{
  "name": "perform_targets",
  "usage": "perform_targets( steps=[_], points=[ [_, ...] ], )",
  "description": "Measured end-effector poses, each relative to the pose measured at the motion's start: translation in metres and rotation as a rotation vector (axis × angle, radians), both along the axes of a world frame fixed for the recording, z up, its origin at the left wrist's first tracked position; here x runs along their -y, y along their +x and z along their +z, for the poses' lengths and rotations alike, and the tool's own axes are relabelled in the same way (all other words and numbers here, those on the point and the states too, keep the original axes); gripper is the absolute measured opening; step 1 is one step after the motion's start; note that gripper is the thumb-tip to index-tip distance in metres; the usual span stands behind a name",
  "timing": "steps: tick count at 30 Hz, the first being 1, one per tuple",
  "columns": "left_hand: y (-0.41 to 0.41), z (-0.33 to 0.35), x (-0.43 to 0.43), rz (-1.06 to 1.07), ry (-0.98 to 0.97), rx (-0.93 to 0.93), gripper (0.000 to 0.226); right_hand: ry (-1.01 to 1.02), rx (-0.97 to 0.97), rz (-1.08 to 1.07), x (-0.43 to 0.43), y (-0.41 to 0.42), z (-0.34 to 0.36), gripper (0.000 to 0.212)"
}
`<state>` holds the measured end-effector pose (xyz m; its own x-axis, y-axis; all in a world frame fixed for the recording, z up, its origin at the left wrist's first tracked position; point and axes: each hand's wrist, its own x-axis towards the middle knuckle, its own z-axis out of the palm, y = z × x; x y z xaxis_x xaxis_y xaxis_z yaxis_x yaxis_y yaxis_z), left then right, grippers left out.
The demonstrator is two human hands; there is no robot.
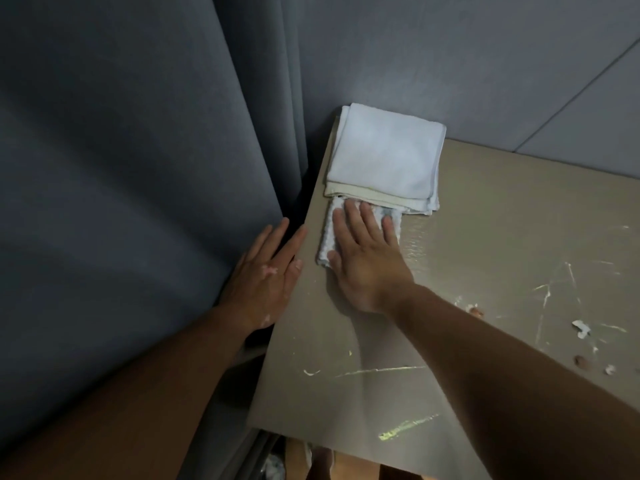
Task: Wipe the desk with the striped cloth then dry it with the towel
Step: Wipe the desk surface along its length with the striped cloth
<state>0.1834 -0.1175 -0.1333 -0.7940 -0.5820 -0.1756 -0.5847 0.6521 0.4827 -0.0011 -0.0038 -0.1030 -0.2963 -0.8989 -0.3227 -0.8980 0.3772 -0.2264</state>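
My right hand [367, 258] lies flat with straight fingers on the striped cloth [329, 233], a grey-and-white textured rag at the desk's far left. Only the cloth's left and upper edges show around the hand. Just beyond it, in the back left corner, sits a folded pale blue towel [384, 154] on top of a cream cloth. My left hand [266, 278] rests with straight fingers along the desk's left edge. The beige desk [485, 237] shines wet to the right of the cloth.
White smears, scratches and small crumbs mark the desk [581, 330] at the right and front. A dark blue curtain [138, 202] hangs close to the desk's left edge. A grey wall panel [485, 64] stands behind the desk.
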Motion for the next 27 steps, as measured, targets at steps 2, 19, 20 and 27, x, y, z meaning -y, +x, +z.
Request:
perform_targets(
  steps=[2,19,20,27],
  points=[
    [0.002,-0.001,-0.001,0.002,-0.001,0.0,0.059,-0.046,0.018,0.01,-0.013,0.029,0.003,0.073],
    [0.01,-0.002,-0.003,0.053,0.219,-0.062,0.064,-0.013,0.031,-0.083,-0.023,0.05,0.006,0.069],
    [0.01,0.0,-0.005,0.032,0.2,-0.072,0.063,-0.025,0.036,-0.067,-0.028,0.061,0.007,0.069],
    [0.009,0.001,-0.004,0.092,0.204,-0.062,0.059,-0.095,0.046,0.046,-0.09,0.15,0.004,0.066]
  ],
)
